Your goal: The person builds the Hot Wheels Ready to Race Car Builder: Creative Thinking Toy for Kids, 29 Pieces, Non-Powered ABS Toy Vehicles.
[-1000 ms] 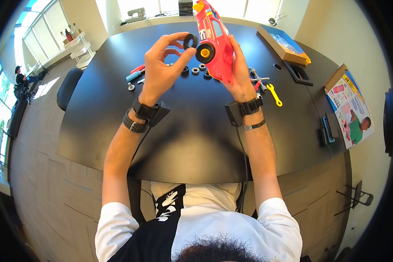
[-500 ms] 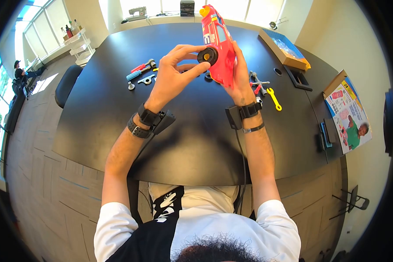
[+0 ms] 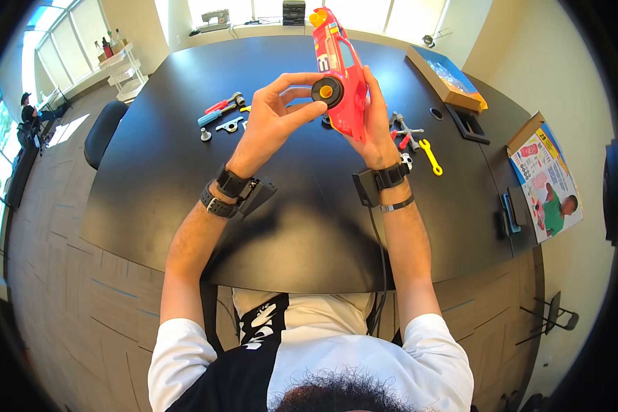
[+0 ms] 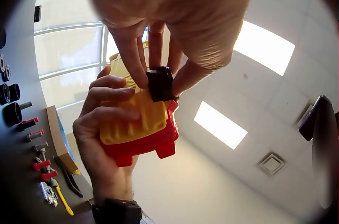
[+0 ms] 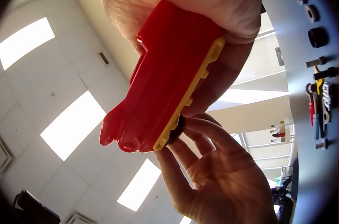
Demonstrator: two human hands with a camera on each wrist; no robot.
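Note:
My right hand grips a red toy car, held up above the table with its nose pointing away. The car's yellow underside faces the left wrist camera, with the right hand's fingers across it. Thumb and fingertips of my left hand pinch a black toy tyre by its rim, up against the car's side. Inside the tyre a yellow hub shows. The right wrist view has the tyre mostly hidden behind the car's yellow edge.
On the black table lie a blue-handled tool, a red-handled hammer, a grey cross-shaped wrench and a yellow wrench. Several loose tyres lie beyond. An open cardboard box and a printed box are at right.
A second ago the tyre was held apart, left of the car. The left hand has since brought it right, over the yellow hub. Over the last half second the hands barely moved.

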